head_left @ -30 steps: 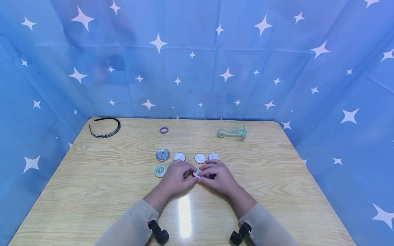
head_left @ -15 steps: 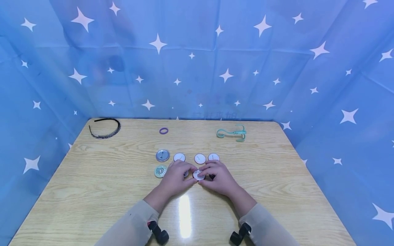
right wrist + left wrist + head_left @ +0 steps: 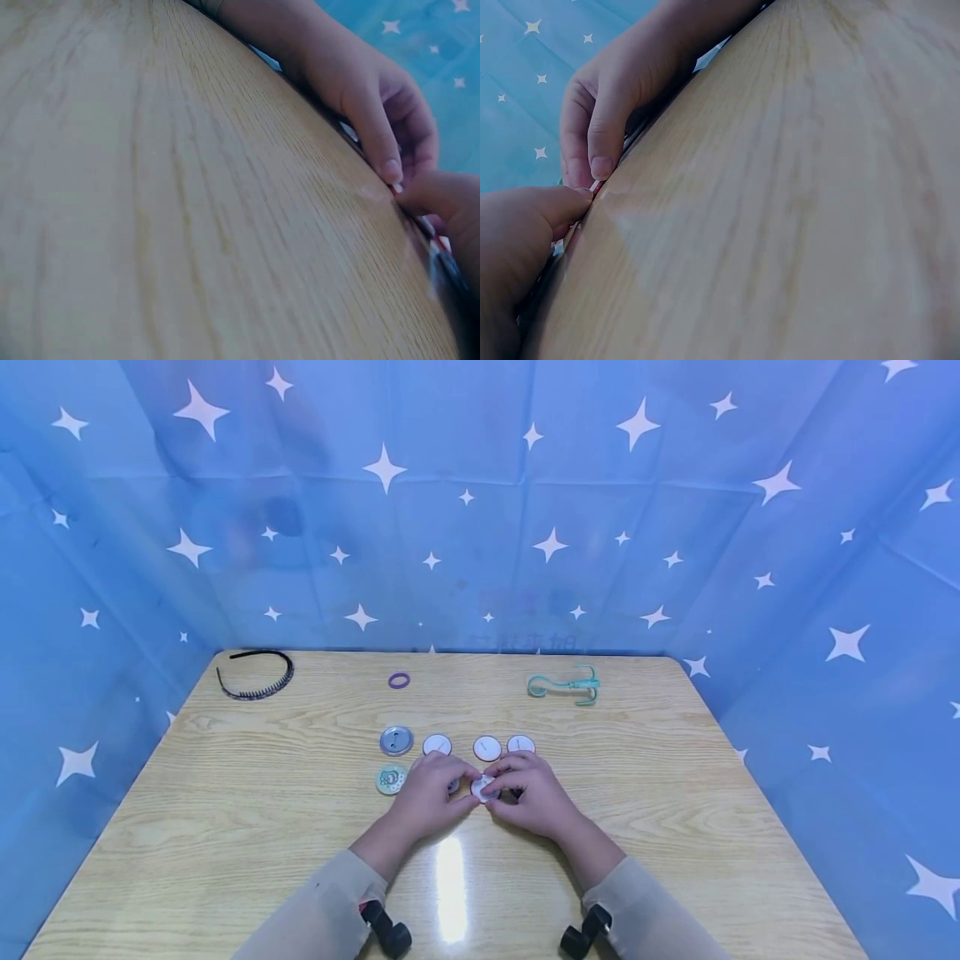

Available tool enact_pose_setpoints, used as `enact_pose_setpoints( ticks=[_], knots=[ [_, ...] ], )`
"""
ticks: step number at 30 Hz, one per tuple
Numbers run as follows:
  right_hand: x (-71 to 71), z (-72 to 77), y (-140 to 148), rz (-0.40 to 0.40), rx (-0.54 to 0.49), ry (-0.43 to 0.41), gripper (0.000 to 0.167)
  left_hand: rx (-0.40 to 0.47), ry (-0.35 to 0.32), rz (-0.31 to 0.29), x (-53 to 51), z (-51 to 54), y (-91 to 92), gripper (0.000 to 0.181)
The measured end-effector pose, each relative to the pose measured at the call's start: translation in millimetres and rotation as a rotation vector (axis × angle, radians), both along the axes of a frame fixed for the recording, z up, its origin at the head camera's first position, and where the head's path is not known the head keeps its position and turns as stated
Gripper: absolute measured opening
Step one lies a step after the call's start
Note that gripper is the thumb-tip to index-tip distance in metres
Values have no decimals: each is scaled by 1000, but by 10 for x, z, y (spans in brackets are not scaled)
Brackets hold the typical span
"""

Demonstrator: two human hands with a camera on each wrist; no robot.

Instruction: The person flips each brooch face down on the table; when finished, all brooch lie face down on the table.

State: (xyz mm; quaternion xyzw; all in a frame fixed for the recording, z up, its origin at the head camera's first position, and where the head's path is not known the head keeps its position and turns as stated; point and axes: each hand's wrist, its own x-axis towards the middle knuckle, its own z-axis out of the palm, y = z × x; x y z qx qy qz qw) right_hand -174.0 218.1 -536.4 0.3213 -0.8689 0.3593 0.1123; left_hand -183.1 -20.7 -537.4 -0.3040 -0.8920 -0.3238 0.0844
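A round white pin badge (image 3: 485, 787) lies between both hands near the middle of the table. My left hand (image 3: 431, 789) pinches its left edge with thumb and fingers. From the other side, my right hand (image 3: 534, 789) grips the right edge, one fingertip over its face. In the left wrist view, thumbs and fingers meet at the thin reddish rim of the badge (image 3: 596, 186). Under the left hand another badge (image 3: 453, 785) peeks out. A dark round thing (image 3: 516, 792) is mostly covered by the right hand.
Behind the hands are a silver badge back (image 3: 396, 741) and white badges (image 3: 437, 744), (image 3: 487, 748), (image 3: 521, 743); a green cartoon badge (image 3: 391, 779) lies left. Farther back are a black headband (image 3: 258, 692), a purple hair tie (image 3: 399, 680) and a teal hook (image 3: 566, 685).
The badge between my hands was tilted and partly covered; its white face now lies flatter and shows more. Both hands have stayed almost in place.
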Motion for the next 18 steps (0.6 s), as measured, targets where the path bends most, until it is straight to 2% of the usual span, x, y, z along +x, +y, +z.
enact_pose_setpoints(
  ticks=[6,12,18],
  knots=[
    [3,-9,-9,-5,1,7,15,-21,16,1,12,-11,-5,29],
    [-1,-31,-10,-10,-12,5,14,-28,60,-6,21,-25,-6,27],
    [-8,-9,-13,-11,-60,21,9,-33,98,-12,38,-16,0,26]
  ],
)
